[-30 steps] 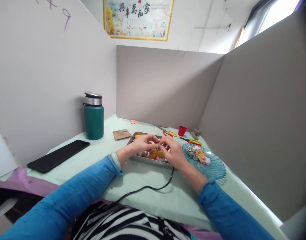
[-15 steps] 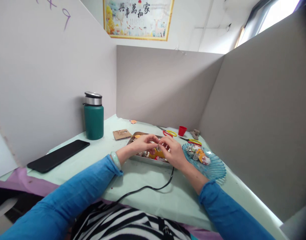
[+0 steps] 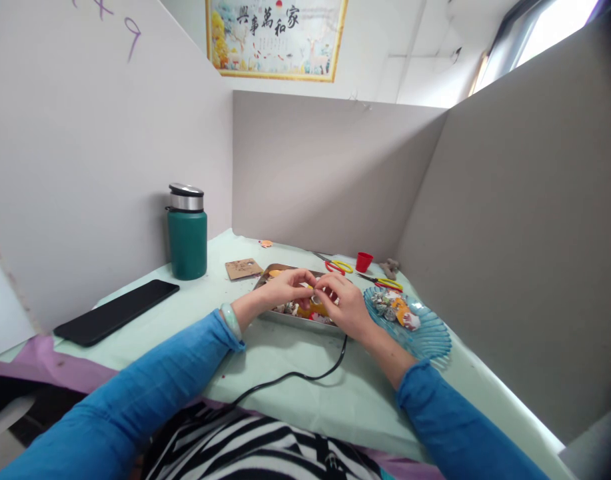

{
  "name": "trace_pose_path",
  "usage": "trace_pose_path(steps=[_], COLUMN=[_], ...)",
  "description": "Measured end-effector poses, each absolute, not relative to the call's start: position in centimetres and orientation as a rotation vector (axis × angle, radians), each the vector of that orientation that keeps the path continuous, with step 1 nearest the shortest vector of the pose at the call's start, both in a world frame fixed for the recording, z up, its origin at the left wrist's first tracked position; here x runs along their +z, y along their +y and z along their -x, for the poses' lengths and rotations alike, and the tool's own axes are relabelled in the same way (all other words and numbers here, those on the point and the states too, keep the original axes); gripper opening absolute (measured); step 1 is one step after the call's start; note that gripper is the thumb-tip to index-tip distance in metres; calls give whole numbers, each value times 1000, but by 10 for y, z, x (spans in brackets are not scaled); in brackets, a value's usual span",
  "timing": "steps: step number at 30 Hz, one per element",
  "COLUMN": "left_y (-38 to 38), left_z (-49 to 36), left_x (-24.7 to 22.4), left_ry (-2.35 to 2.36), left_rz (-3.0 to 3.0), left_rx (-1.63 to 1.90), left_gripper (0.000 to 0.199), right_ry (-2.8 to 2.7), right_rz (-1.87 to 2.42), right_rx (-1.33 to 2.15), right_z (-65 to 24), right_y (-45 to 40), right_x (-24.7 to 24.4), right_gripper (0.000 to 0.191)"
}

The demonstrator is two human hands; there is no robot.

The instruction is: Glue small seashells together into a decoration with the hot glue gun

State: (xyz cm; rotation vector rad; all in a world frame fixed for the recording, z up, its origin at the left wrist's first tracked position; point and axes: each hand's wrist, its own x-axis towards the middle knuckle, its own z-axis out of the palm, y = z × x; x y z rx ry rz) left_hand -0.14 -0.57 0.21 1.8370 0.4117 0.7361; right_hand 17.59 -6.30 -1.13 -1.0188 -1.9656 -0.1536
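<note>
Above a metal tray (image 3: 298, 321), my left hand (image 3: 289, 288) and my right hand (image 3: 344, 305) meet at the fingertips. Both are closed in a pinch, and a small pale or silvery piece shows between them, too small to name. Inside the tray lie orange, white and red bits, partly covered by my hands. Just right of my right hand is a blue ribbed glass plate (image 3: 432, 337), with crumpled silvery pieces (image 3: 384, 305) and orange-and-white paper pieces (image 3: 404, 313) on it.
A green bottle (image 3: 188, 243) and a black phone-like slab (image 3: 118, 312) stand left. Behind the tray are a cardboard piece (image 3: 243, 269), scissors (image 3: 339, 267), more scissors (image 3: 385, 284) and a red cup (image 3: 364, 262). A black cable (image 3: 285, 377) crosses the front. Grey partitions (image 3: 330, 173) surround the table.
The fingertips of my right hand have shifted very slightly left while pinching. My left hand stays nearly in place, and everything else looks the same.
</note>
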Motion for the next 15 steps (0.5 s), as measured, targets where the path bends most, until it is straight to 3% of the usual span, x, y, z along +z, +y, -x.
trace_pose_path(steps=[15], left_y=[-4], left_z=[-1], left_x=[3], left_ry=[543], left_rz=[-1789], left_rx=[813], left_gripper=[35], right_ry=[-1961], right_rz=[1064], right_rx=[-177], right_z=[-176], right_y=[-62], right_x=[-11], right_gripper=[14])
